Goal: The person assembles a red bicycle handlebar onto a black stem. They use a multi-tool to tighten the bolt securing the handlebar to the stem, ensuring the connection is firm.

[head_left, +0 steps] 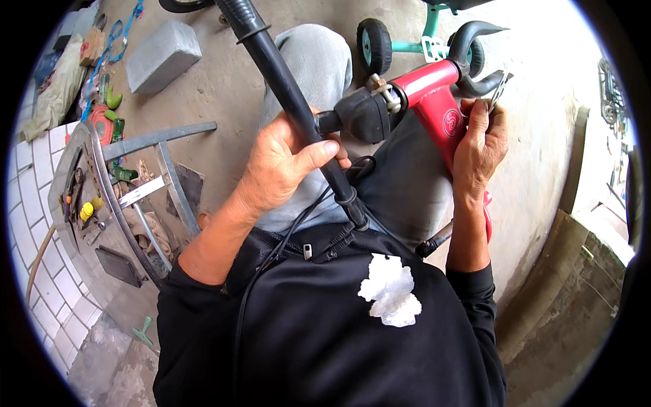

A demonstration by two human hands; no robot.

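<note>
A small bike's black handlebar [277, 71] runs slantwise over my lap. My left hand [288, 159] is wrapped round it beside the stem, thumb on top. The stem, under a black cover [363, 114] with a metal clamp bolt [385, 93], meets the red frame [434, 102]. A curved black fork [468, 42] extends from the frame's far end. My right hand [483, 146] is closed against the frame's right side. Between its thumb and fingers is a slim silver metal tool [500, 91], pointing toward the fork; its exact kind is unclear.
At the left stands a metal-legged round table [125, 247] holding tools and a yellow item. A grey block [165, 55] lies on the floor beyond. A teal wheeled frame [407, 47] stands ahead, and a low wall [542, 292] borders the right.
</note>
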